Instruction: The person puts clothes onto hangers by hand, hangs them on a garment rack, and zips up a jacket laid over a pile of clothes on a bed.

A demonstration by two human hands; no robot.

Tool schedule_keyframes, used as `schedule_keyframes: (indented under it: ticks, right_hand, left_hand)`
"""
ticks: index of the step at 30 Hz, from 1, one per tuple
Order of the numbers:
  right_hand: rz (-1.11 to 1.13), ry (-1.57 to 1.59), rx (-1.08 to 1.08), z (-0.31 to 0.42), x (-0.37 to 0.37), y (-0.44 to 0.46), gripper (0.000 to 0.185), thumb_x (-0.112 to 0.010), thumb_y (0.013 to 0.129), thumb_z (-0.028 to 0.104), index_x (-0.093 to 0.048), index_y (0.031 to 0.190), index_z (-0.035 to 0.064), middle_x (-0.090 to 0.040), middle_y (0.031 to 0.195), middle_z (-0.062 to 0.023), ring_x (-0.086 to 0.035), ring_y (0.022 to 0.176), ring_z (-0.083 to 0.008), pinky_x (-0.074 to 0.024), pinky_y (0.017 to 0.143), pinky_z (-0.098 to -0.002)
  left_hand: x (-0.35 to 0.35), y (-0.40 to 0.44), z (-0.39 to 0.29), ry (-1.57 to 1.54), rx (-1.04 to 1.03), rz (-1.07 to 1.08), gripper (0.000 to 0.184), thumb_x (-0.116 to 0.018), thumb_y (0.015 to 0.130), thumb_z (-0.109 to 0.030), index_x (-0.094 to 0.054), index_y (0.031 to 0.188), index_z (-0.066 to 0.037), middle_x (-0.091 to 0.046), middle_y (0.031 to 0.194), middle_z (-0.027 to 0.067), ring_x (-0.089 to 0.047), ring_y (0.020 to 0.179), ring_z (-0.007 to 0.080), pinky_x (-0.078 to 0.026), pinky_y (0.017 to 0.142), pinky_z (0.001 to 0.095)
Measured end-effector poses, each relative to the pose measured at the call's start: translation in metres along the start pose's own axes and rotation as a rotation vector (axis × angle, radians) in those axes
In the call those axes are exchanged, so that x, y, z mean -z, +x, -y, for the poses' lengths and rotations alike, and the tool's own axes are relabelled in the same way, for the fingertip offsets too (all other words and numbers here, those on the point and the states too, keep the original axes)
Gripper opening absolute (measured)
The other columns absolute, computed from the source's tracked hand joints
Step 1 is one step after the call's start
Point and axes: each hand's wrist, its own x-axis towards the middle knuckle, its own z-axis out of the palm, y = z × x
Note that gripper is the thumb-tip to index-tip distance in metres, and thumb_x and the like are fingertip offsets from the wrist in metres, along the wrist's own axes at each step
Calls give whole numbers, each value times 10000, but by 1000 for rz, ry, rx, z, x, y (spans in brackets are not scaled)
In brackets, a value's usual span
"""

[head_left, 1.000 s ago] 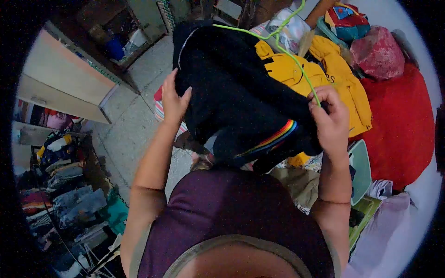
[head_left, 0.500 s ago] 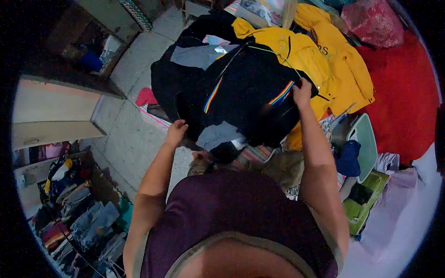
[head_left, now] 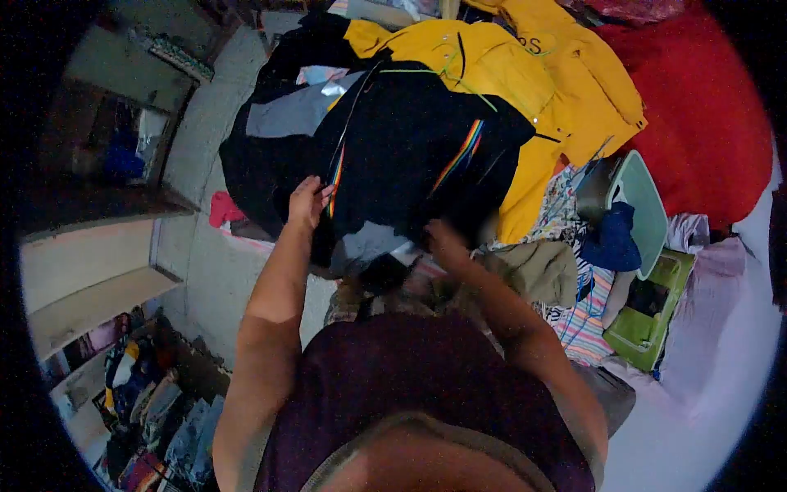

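A black jacket with rainbow-striped zip tapes and grey panels lies spread in front of me. My left hand is at its front opening, with bent fingers on the edge beside the left rainbow tape. Down at the lower hem, my right hand pinches the black cloth; its fingertips are partly hidden and a little blurred. A yellow jacket with black lettering lies under and beyond the black one.
On the right are a red cloth, a pale green plastic bin with dark blue cloth over its rim, and a green package. Olive cloth lies near my right forearm. Shelves of folded clothes stand at lower left.
My right hand has moved from the jacket's right side down and left to its lower hem. My left hand has risen to the rainbow tape. The view has shifted slightly.
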Motion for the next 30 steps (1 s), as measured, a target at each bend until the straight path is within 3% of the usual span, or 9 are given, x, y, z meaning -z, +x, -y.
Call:
schedule_keyframes:
  ticks: [5, 8, 9, 13, 16, 18, 22, 25, 30]
  right_hand:
    - [261, -172, -50, 17, 5, 8, 346, -521, 713, 24, -504, 1059, 29, -474, 1106, -186, -566, 893, -341, -479, 732, -436]
    - [315, -301, -130, 3, -8, 7, 325, -518, 716, 42, -517, 1041, 43, -485, 1080, -182, -576, 879, -329, -489, 701, -429]
    - [303, -329, -95, 0, -4, 6, 318, -514, 718, 46, -522, 1036, 45, -494, 1066, -180, -575, 883, -326, -490, 702, -427]
    - [339, -335, 90, 12, 39, 3, 292, -501, 730, 50, -537, 1019, 45, -526, 1009, -161, -574, 861, -312, -483, 689, -407]
    - [10, 24, 372, 24, 59, 9, 241, -500, 758, 71, -564, 989, 52, -554, 939, -146, -570, 831, -294, -467, 690, -373]
    - [145, 74, 276, 45, 82, 28, 203, -510, 782, 105, -581, 964, 49, -558, 890, -139, -566, 808, -280, -457, 689, -352]
    - [164, 514, 150, 124, 143, 42, 199, -537, 813, 186, -600, 916, 28, -564, 819, -131, -568, 769, -240, -450, 682, -323]
    - [93, 348, 337, 129, 131, 51, 223, -534, 827, 206, -591, 934, 19, -574, 831, -127, -579, 706, -202, -452, 649, -308]
    - [335, 585, 18, 128, 118, 56, 180, -576, 775, 159, -579, 872, 7, -579, 749, -96, -571, 544, -189, -462, 503, -325]
  left_hand:
    - [-14, 20, 3, 51, 40, -116, 119, -558, 819, -60, -446, 862, -63, -558, 837, 94, -623, 626, 249, -430, 403, 274]
    - [-13, 28, -5, 41, 54, -117, 72, -519, 841, -72, -449, 854, -82, -556, 764, 85, -625, 637, 249, -417, 387, 278]
    - [-12, 29, -9, 12, 15, -169, 49, -483, 857, -81, -436, 869, -88, -576, 831, 124, -625, 682, 254, -449, 415, 275]
    - [-2, 2, -60, -428, 88, 81, 89, -460, 867, -70, -398, 928, -52, -591, 931, 198, -620, 728, 234, -507, 491, 255]
    - [-20, -48, -87, -295, 47, 173, 75, -494, 864, -82, -453, 816, -41, -612, 876, 155, -593, 651, 154, -454, 463, 210]
    - [-25, -68, -70, -116, 51, 373, 124, -530, 844, -76, -457, 745, -58, -621, 841, 134, -567, 604, 123, -415, 442, 197]
    - [-60, -98, -16, 24, 223, 317, 233, -618, 764, -13, -400, 757, -94, -626, 786, 150, -597, 598, 157, -434, 461, 227]
    - [-70, -110, -1, 12, 247, 268, 230, -618, 764, -11, -403, 743, -89, -627, 785, 148, -602, 608, 152, -435, 442, 229]
    - [-49, -98, 7, 56, 247, 220, 208, -606, 772, -23, -415, 721, -86, -630, 778, 135, -570, 563, 131, -397, 403, 230]
